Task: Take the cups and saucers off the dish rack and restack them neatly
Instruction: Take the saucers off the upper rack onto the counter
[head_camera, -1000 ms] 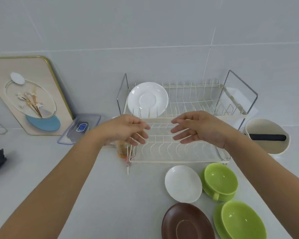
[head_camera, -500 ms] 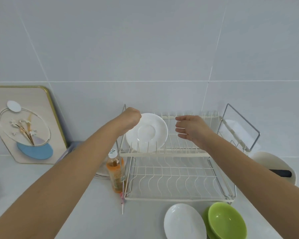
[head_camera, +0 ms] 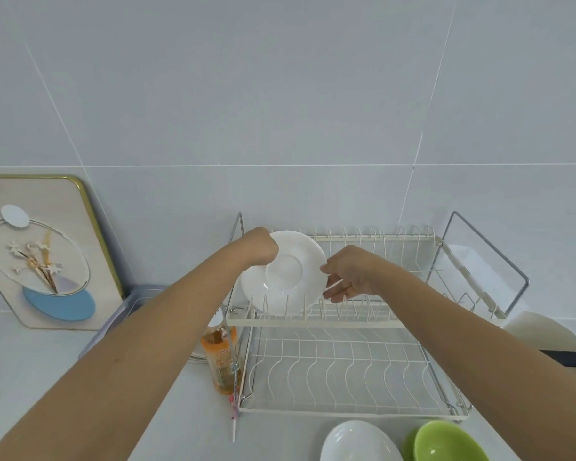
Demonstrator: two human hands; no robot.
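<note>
both hands gripping saucer [head_camera: 282, 272] standing in rack [head_camera: 346, 322] upper tier: left hand [head_camera: 259, 245] on its left rim, right hand [head_camera: 348, 272] pinching right rim. next: lifting it clear of prongs.

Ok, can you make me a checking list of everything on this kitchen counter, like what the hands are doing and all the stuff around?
Surface: pale grey counter, against a tiled wall.
Job's things: white saucer standing on edge in the upper tier of the dish rack; lower tier holds nothing. Another white saucer and a green cup sit on the counter in front.
Clutter: orange bottle beside the rack; decorated board leaning on the wall; cream holder with a black handle at right.
Hands: left hand grips the saucer's left rim; right hand pinches its right rim.
Cables: nothing seen.
Surroundings: plain tiles only.
</note>
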